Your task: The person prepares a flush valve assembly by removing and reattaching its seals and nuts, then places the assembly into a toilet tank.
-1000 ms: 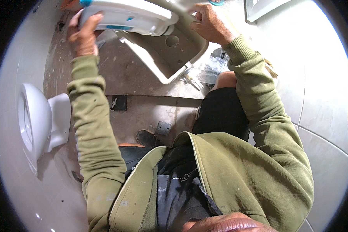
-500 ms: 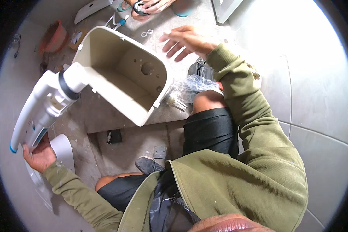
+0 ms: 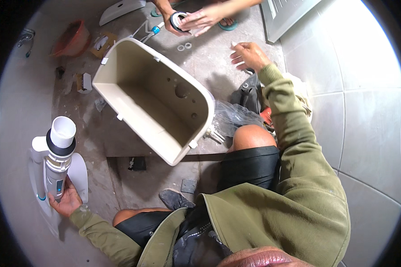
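My left hand (image 3: 68, 199) grips the lower body of a white toilet flush valve (image 3: 58, 162), held upright. A black rubber washer (image 3: 60, 144) circles it under the threaded end. At the upper right my right hand (image 3: 249, 56) is raised in the air, empty, fingers stretched out. Between my arms a beige toilet cistern (image 3: 138, 122) lies open toward me, with a large hole and several small ones in its inner wall. Across from me, another person's hands (image 3: 199, 20) hold a black ring (image 3: 173, 23) with a white part inside it.
Two white rings (image 3: 181, 48) lie on the floor beyond the cistern. A clear plastic bag (image 3: 236, 116) and a dark bag (image 3: 247, 94) are by my knee. An orange bucket (image 3: 72, 39) and a cardboard box (image 3: 103, 44) stand at the far left. A white curved piece (image 3: 79, 171) sits behind the valve.
The flush valve has swung from leaning over toward the cistern to upright, away from its rim. My right hand has moved right, away from the cistern. The other person's hands have come further into view.
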Demonstrator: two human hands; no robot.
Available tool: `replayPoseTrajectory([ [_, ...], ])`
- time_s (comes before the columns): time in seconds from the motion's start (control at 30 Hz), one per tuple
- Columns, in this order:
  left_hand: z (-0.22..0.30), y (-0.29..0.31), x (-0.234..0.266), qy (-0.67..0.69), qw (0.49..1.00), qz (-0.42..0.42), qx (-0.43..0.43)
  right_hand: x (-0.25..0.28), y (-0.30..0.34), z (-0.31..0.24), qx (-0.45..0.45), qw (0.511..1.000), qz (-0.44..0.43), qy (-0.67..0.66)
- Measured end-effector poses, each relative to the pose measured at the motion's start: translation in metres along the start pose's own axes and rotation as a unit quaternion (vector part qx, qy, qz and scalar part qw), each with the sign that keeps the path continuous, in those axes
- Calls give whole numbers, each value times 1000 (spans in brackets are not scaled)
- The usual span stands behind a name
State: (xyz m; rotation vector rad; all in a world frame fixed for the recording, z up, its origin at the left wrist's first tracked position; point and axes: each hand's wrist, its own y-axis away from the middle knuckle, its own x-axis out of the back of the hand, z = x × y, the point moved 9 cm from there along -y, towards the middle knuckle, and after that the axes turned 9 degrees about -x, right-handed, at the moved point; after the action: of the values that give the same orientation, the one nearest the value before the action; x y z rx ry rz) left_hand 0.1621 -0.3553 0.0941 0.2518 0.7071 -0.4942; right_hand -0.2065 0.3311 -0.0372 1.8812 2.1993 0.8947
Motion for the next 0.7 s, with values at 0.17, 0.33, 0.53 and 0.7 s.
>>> replayPoseTrajectory([
  [0.17,-17,-7,4,65,996,-20,55,-58,27,-43,45,997,-65,-4],
  [0.33,-19,-5,0,42,999,-13,30,-37,32,-116,341,918,181,92],
  [0.53,-34,-4,4,73,994,5,85,-26,17,-156,373,875,243,188],
  [0.7,-47,5,-2,49,992,51,100,-32,-9,-137,204,905,171,332],
])
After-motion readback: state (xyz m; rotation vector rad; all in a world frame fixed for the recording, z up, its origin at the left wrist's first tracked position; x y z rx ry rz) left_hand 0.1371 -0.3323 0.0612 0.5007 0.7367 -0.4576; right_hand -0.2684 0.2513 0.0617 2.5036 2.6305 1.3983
